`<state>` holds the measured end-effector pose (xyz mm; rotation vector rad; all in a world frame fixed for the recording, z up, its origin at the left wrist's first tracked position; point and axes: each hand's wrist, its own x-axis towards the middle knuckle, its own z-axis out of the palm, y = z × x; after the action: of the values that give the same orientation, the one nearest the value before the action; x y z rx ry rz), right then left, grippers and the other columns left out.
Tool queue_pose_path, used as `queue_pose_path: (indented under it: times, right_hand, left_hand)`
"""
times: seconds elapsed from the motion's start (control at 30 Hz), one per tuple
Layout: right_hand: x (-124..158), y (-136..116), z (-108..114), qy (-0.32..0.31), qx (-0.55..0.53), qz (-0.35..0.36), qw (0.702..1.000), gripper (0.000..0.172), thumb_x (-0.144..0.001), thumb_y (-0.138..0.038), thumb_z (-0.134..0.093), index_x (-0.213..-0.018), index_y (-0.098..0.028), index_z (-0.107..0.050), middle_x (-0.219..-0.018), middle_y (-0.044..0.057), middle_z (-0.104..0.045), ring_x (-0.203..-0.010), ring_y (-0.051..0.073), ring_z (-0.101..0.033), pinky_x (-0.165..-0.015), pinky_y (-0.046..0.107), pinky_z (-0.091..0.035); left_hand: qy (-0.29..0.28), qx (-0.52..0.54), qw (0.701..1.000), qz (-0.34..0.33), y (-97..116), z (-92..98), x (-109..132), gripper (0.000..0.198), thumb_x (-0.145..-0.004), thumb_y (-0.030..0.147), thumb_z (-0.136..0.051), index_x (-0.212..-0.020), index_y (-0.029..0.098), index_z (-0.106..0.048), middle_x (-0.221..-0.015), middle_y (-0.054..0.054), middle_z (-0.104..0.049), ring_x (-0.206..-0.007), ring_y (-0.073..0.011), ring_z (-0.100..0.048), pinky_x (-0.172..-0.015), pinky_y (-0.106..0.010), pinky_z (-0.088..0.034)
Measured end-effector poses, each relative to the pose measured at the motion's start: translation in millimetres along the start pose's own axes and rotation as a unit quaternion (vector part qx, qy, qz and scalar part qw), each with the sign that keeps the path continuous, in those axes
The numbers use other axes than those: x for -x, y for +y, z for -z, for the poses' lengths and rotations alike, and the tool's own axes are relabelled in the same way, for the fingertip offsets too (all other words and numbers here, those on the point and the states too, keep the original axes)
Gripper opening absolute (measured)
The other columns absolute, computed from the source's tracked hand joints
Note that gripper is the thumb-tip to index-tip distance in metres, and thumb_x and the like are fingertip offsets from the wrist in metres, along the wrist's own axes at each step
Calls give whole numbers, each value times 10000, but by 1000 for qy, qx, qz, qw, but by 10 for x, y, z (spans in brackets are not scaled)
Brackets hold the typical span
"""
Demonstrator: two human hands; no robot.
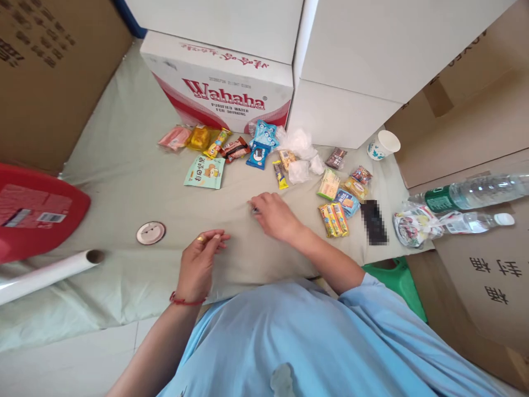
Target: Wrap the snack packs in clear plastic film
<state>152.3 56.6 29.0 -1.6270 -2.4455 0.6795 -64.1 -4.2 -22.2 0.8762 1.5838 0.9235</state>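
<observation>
My right hand [273, 215] rests on the pale green cloth [124, 176] with its fingers curled; something small and dark shows at the fingertips, too small to name. My left hand [200, 264], with a red string at the wrist, hovers near the cloth's front edge, fingers pinched together around a small yellowish bit. Several snack packets lie beyond the hands: a light green pouch [205, 171], a blue packet [258, 155], a yellow bar [280, 174] and an orange pack [334, 219].
A Wahaha water carton [219, 82] and white boxes [372, 60] stand at the back. A paper cup [383, 145], two water bottles [475, 193], a red stool [37, 212], a white roll [45, 274], a round disc [150, 232] and cardboard boxes surround the cloth.
</observation>
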Motion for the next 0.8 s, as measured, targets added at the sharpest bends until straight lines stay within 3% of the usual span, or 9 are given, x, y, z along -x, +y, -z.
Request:
queue_pose_path:
  times: [0.07, 0.17, 0.27, 0.33, 0.4, 0.5, 0.6, 0.7, 0.8]
  right_hand:
    - [135, 440, 306, 49, -80, -24, 995, 402, -1004, -182, -502, -1395, -193, -595, -1370, 103, -658, -1265, 233, -576, -1108, 384, -441]
    - [365, 1334, 852, 172, -140, -93, 971, 431, -952, -166, -542, -1361, -237, -659, -1392, 58, -675, -1277, 230, -605, -1120, 399, -440]
    - [477, 2248, 1338, 274, -178, -205, 923, 438, -884, -79, -507, -1228, -198, -752, -1195, 58, -757, -1057, 203, -687, -1018, 378, -496]
    - [418, 2729, 1535, 284, -203, -290, 891, 420, -848, -41, -492, -1143, -141, -773, -1050, 75, -774, -859, 176, -686, -902, 358, -526]
    - [264, 3062, 1596, 251, -211, -336, 883, 402, -817, -13, -499, -1092, -113, -774, -966, 74, -770, -762, 158, -660, -834, 332, -523]
    - [-9, 3325, 1468, 193, -164, -348, 903, 337, -787, -3, -546, -1010, -109, -775, -860, 57, -752, -744, 163, -637, -817, 308, -503]
    - [-155, 3417, 1227, 189, -117, -341, 913, 257, -779, -35, -598, -950, -129, -766, -832, 63, -736, -847, 202, -621, -891, 323, -483]
    - [-147, 3444, 1045, 208, -32, -317, 925, 233, -807, -104, -616, -992, -152, -749, -995, 121, -720, -1050, 262, -569, -1020, 391, -444]
    - [-79, 3479, 1020, 230, 56, -288, 928, 272, -857, -141, -565, -1073, -155, -729, -1211, 176, -645, -1203, 308, -505, -1106, 457, -397]
  left_hand:
    - [27, -64, 997, -20, -101, 122, 38, 428, -821, 557, -648, -1049, 197, -697, -971, -52, -775, -836, -200, -674, -813, -350, -524]
    - [56, -154, 986, -33, -303, 282, 115, 381, -878, 524, -586, -1075, 211, -677, -978, -46, -780, -870, -220, -711, -831, -377, -549]
    - [72, -273, 956, -76, -508, 303, 181, 319, -907, 455, -538, -1071, 220, -677, -974, -52, -774, -872, -235, -718, -808, -385, -541]
    - [87, -358, 915, -167, -610, 241, 198, 283, -920, 404, -515, -1027, 210, -692, -966, -82, -757, -887, -256, -702, -813, -400, -523]
    - [89, -422, 863, -263, -673, 165, 189, 262, -931, 360, -505, -980, 198, -705, -914, -103, -734, -873, -272, -679, -815, -412, -501]
    - [84, -467, 816, -331, -706, 106, 159, 231, -944, 307, -506, -956, 187, -704, -852, -101, -713, -832, -271, -661, -790, -404, -479]
    - [92, -473, 804, -349, -709, 122, 147, 212, -951, 283, -504, -950, 183, -692, -862, -103, -715, -831, -270, -663, -774, -392, -476]
    - [96, -476, 799, -355, -717, 146, 151, 193, -949, 273, -514, -953, 188, -687, -849, -94, -714, -823, -270, -664, -770, -390, -481]
    - [99, -476, 797, -358, -736, 151, 149, 176, -943, 266, -525, -957, 193, -684, -846, -90, -716, -820, -267, -668, -772, -389, -487]
